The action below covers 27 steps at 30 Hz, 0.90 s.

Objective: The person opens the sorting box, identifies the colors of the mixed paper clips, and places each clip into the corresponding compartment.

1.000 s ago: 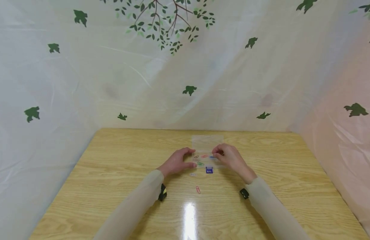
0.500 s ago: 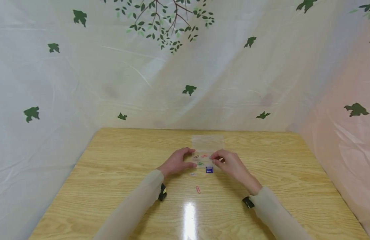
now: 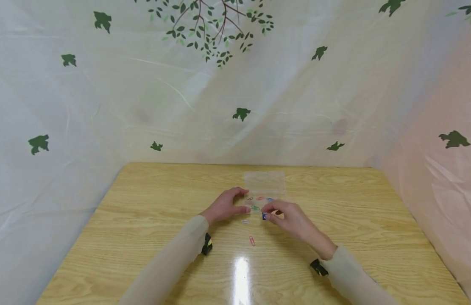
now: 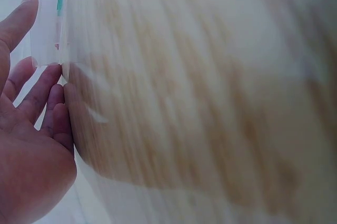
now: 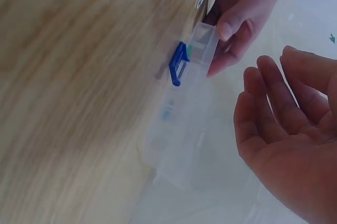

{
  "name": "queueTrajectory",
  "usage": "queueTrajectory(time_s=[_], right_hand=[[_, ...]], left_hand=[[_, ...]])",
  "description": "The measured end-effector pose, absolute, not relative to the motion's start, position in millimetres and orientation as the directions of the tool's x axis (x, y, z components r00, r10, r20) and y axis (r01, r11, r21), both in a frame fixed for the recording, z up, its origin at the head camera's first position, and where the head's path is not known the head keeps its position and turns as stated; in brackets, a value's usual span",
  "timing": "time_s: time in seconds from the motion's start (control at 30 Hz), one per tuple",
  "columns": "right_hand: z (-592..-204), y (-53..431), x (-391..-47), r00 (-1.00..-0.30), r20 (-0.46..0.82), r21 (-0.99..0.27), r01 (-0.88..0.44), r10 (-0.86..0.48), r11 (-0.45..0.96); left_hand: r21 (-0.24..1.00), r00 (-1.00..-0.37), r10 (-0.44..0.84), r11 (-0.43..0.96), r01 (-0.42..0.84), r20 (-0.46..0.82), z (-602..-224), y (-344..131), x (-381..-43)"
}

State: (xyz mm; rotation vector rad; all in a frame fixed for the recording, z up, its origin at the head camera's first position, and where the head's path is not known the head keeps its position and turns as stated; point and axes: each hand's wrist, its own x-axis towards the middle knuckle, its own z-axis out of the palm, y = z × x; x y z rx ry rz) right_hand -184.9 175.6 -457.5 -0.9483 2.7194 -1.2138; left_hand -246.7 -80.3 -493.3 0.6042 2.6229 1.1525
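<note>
My left hand (image 3: 225,206) holds the left end of a clear plastic box (image 3: 264,182) between thumb and fingers. Its lid is folded back, and a blue latch (image 5: 179,65) sits at the front. Inside are a dark paper clip (image 3: 250,198), an orange-red paper clip (image 3: 260,198), a blue paper clip (image 3: 269,199) and a green paper clip (image 3: 255,208). Over the front right of the box is my right hand (image 3: 290,216), thumb and fingers apart with nothing between them. In the head view it partly covers the latch.
On the wooden table (image 3: 151,190) in front of the box lie a whitish paper clip (image 3: 245,221) and, closer to me, a pink-red paper clip (image 3: 252,241). A pale curtain (image 3: 204,127) with leaf prints stands behind and at both sides.
My right hand has drawn back from the box's rear right compartment toward me, down to the latch. The blue paper clip there is uncovered again. My left hand stays put.
</note>
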Motion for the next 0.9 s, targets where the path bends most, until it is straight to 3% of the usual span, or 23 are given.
queueTrajectory(time_s=[0.9], right_hand=[[-473.6,148.0,-170.5,-0.681,0.017,-0.736,-0.504,-0.732,0.452]], left_hand=[[0.755,-0.891,0.453,0.599,0.268,-0.043,-491.2,-84.6,-249.6]])
